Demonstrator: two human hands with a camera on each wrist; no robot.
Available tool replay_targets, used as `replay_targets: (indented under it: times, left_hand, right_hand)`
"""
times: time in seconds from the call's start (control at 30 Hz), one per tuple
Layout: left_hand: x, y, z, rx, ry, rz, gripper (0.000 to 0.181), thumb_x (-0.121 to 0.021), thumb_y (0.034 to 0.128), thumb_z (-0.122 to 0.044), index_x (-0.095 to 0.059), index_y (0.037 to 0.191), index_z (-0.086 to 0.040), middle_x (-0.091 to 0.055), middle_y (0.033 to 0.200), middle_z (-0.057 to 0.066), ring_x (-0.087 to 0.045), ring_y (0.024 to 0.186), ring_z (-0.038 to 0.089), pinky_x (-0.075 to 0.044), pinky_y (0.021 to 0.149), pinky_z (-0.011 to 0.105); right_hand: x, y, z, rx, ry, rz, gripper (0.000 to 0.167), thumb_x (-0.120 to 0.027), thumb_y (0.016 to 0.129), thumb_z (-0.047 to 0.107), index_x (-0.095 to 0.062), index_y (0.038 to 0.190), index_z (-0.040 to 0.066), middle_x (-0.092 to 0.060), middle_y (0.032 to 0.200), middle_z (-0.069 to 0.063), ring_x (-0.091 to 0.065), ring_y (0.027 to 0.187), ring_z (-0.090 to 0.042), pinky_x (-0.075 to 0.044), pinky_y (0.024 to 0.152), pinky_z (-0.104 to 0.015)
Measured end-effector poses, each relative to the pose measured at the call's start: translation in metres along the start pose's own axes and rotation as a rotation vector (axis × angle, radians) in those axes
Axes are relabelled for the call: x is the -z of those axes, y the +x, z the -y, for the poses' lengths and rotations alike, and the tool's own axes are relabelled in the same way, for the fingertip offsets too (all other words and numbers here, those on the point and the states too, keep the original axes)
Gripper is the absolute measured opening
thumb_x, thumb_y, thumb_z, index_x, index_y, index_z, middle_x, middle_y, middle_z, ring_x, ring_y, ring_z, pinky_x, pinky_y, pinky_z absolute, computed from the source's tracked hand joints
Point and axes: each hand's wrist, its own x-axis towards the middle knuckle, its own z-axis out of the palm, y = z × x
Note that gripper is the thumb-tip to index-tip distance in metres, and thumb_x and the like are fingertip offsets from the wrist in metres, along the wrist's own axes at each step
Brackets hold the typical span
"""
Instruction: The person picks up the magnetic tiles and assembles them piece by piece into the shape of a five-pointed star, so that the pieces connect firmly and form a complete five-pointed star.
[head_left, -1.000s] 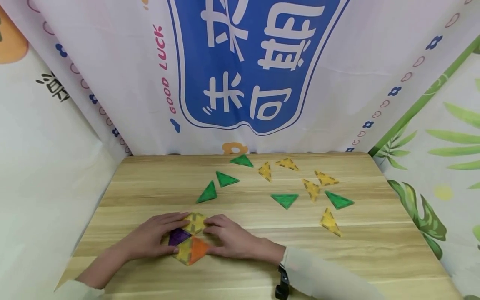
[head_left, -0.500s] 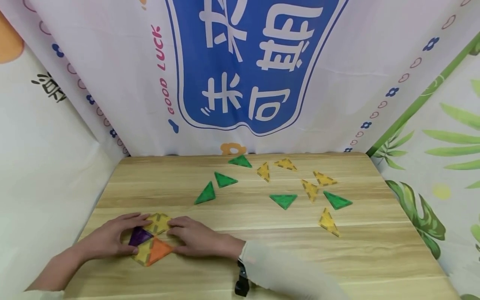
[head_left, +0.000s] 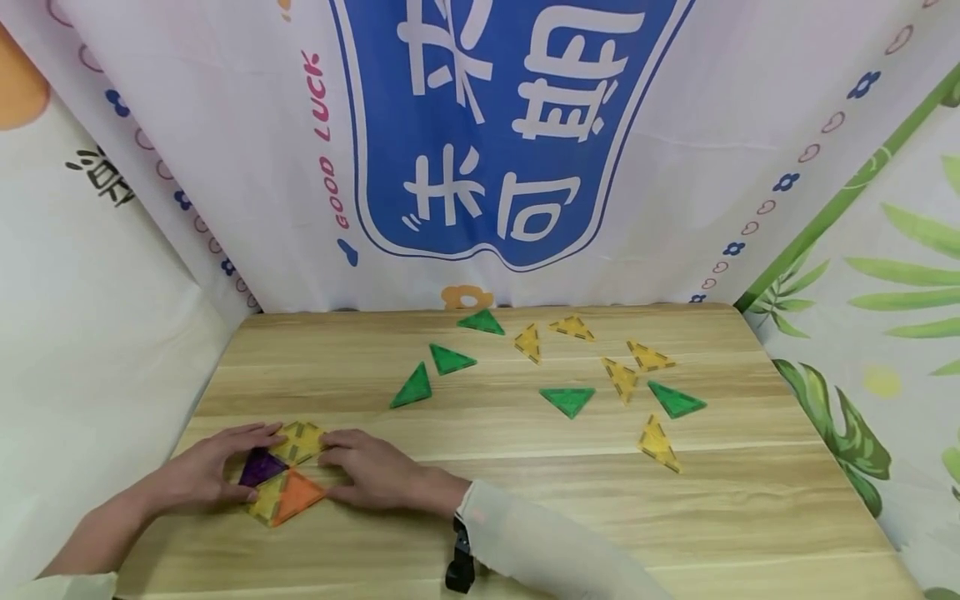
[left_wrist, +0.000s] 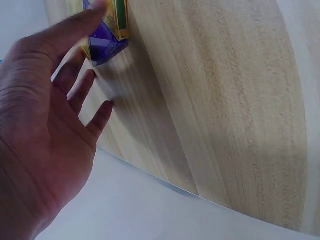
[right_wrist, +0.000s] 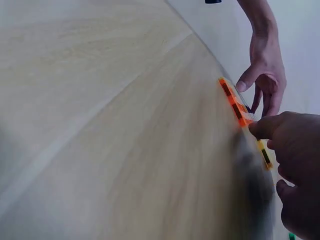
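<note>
At the table's left, several triangular magnetic tiles sit edge to edge in one group: a purple tile (head_left: 260,467), an orange tile (head_left: 298,496) and yellow tiles (head_left: 302,446). My left hand (head_left: 191,473) grips the group's left side, thumb at the lower yellow tile and fingers at the top. From the right, my right hand (head_left: 378,471) holds it with the thumb beside the orange tile and fingers at the upper yellow edge. In the left wrist view the purple tile (left_wrist: 105,46) shows past the left thumb. The right wrist view catches the orange tile's edge (right_wrist: 234,104).
Loose green triangle tiles (head_left: 452,358) and yellow triangle tiles (head_left: 660,444) lie scattered over the back and right of the wooden table (head_left: 525,517). A printed cloth (head_left: 285,167) hangs behind the table's back edge.
Both hands have slid the tile group leftwards over the table, quickly at first and then only slightly. The loose green and yellow tiles have stayed in place.
</note>
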Motion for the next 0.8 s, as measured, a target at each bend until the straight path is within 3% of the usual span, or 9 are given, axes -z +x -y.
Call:
replay_targets:
  times: [0.1, 0.17, 0.23, 0.37, 0.53, 0.63, 0.8]
  left_hand:
    - [0.004, 0.006, -0.011, 0.09, 0.005, 0.027, 0.065, -0.09, 0.0841, -0.037, -0.069, 0.14, -0.011, -0.057, 0.154, 0.012, -0.049, 0.143, 0.029, -0.039, 0.116, 0.029]
    - [0.007, 0.011, -0.021, 0.159, 0.014, 0.046, 0.058, -0.085, 0.0897, -0.041, -0.071, 0.137, -0.011, -0.058, 0.152, 0.02, -0.053, 0.135, 0.048, -0.046, 0.11, 0.055]
    - [0.009, 0.017, -0.03, 0.205, 0.011, 0.056, 0.054, -0.08, 0.0946, -0.042, -0.072, 0.136, -0.008, -0.056, 0.152, 0.023, -0.051, 0.135, 0.054, -0.044, 0.101, 0.074]
    - [0.009, 0.03, -0.045, 0.211, 0.076, 0.032, 0.055, -0.076, 0.0967, -0.045, -0.071, 0.137, -0.008, -0.056, 0.151, 0.024, -0.052, 0.135, 0.055, -0.045, 0.101, 0.073]
    - [-0.001, 0.053, -0.064, 0.187, 0.128, -0.046, 0.057, -0.077, 0.0969, -0.046, -0.07, 0.138, -0.007, -0.06, 0.149, 0.02, -0.057, 0.132, 0.049, -0.049, 0.102, 0.067]
    - [-0.008, 0.071, -0.077, 0.143, 0.161, -0.105, 0.059, -0.079, 0.0955, -0.044, -0.07, 0.138, -0.004, -0.062, 0.147, 0.019, -0.06, 0.131, 0.046, -0.05, 0.104, 0.065]
    - [-0.019, 0.099, -0.096, 0.074, 0.222, -0.189, 0.061, -0.082, 0.0934, -0.041, -0.069, 0.137, -0.001, -0.066, 0.142, 0.019, -0.064, 0.126, 0.043, -0.053, 0.102, 0.061]
  right_hand:
    - [0.007, -0.009, -0.005, 0.001, 0.042, -0.028, 0.048, -0.065, 0.107, 0.037, -0.062, 0.149, 0.014, -0.044, 0.165, -0.003, -0.037, 0.153, -0.012, -0.03, 0.122, -0.019]
    - [0.013, -0.018, -0.009, 0.005, 0.065, -0.04, 0.047, -0.065, 0.107, 0.034, -0.062, 0.148, 0.013, -0.045, 0.164, -0.005, -0.039, 0.153, -0.014, -0.031, 0.122, -0.021]
    - [0.021, -0.027, -0.013, 0.01, 0.077, -0.048, 0.045, -0.065, 0.107, 0.033, -0.062, 0.147, 0.012, -0.047, 0.163, -0.005, -0.04, 0.152, -0.015, -0.032, 0.122, -0.022]
    - [0.036, -0.049, -0.023, 0.009, 0.049, -0.08, 0.043, -0.066, 0.107, 0.032, -0.064, 0.144, 0.011, -0.051, 0.16, -0.006, -0.044, 0.149, -0.017, -0.034, 0.122, -0.024]
    - [0.058, -0.086, -0.042, 0.023, 0.023, -0.179, 0.04, -0.074, 0.102, 0.027, -0.068, 0.137, 0.007, -0.057, 0.152, -0.011, -0.052, 0.142, -0.022, -0.042, 0.118, -0.029]
    - [0.069, -0.113, -0.057, 0.02, 0.041, -0.227, 0.04, -0.077, 0.099, 0.023, -0.069, 0.134, 0.004, -0.06, 0.148, -0.015, -0.055, 0.139, -0.026, -0.047, 0.115, -0.035]
    - [0.084, -0.16, -0.086, -0.068, 0.034, -0.26, 0.04, -0.079, 0.098, 0.019, -0.07, 0.133, 0.004, -0.063, 0.143, -0.015, -0.057, 0.135, -0.028, -0.051, 0.111, -0.043]
